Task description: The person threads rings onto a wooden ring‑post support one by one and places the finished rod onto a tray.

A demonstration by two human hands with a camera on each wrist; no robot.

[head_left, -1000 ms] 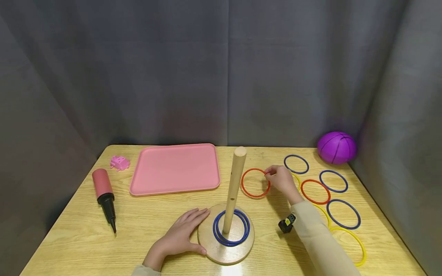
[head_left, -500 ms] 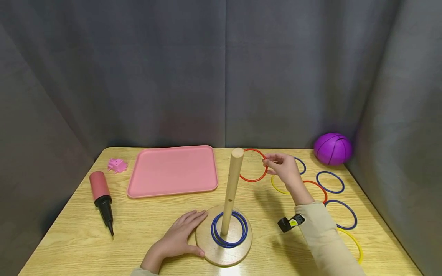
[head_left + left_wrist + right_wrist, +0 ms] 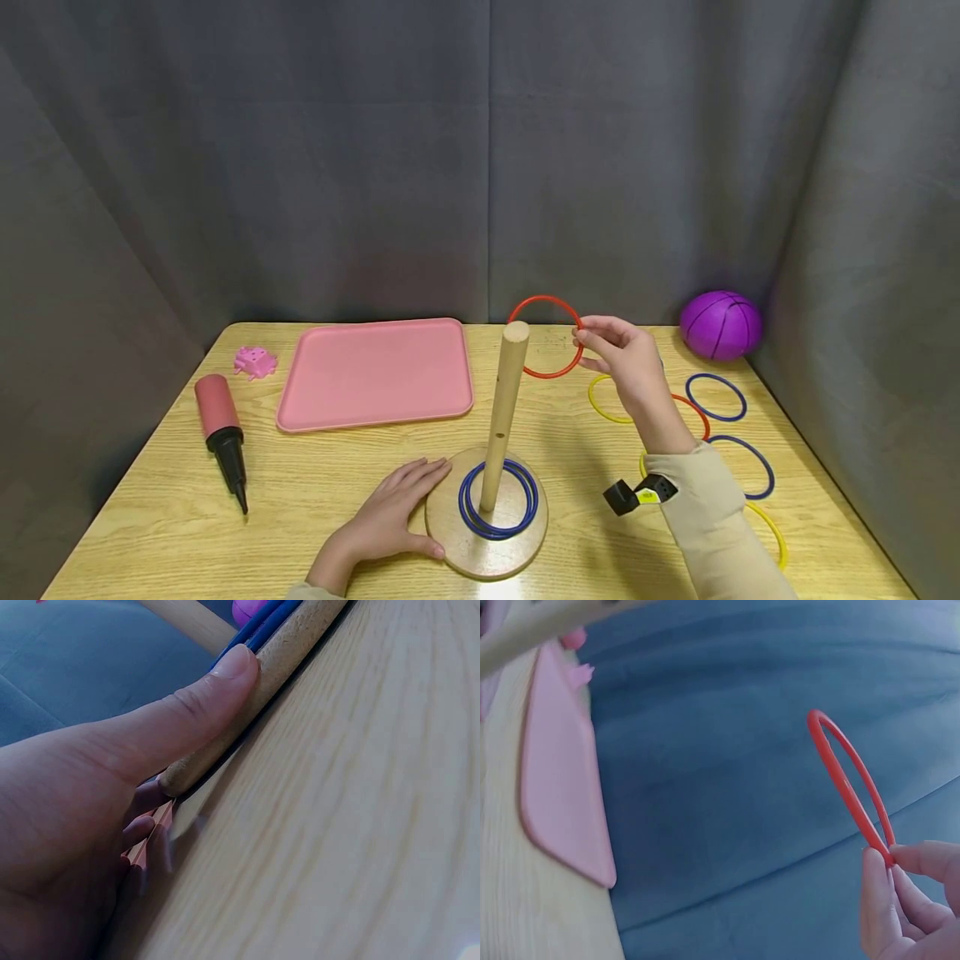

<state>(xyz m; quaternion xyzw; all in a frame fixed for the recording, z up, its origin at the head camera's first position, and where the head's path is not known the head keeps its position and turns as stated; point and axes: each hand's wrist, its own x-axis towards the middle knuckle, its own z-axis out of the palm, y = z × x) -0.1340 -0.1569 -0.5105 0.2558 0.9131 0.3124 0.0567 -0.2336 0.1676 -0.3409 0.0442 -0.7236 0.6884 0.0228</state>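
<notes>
A wooden post (image 3: 507, 408) stands on a round wooden base (image 3: 480, 560), with blue rings (image 3: 536, 504) lying around its foot. My left hand (image 3: 386, 510) rests against the base's left edge, thumb and fingers spread; in the left wrist view the thumb (image 3: 187, 712) touches the base's rim. Held up behind the post top is a red ring (image 3: 551, 375), which my right hand (image 3: 633, 362) pinches at its right side. The right wrist view shows the ring (image 3: 847, 787) tilted between thumb and fingers. In the head view the post hides part of the ring's left side.
A pink tray (image 3: 375, 375), a small pink toy (image 3: 256, 362) and a red-and-black hand pump (image 3: 222, 437) lie at left. On the right are more blue rings (image 3: 716, 417), another red ring (image 3: 707, 423), yellow rings (image 3: 783, 550) and a purple ball (image 3: 722, 326).
My right hand has lifted the red ring off the table, raising it up and slightly left to behind the post's top. The left hand has stayed at the base.
</notes>
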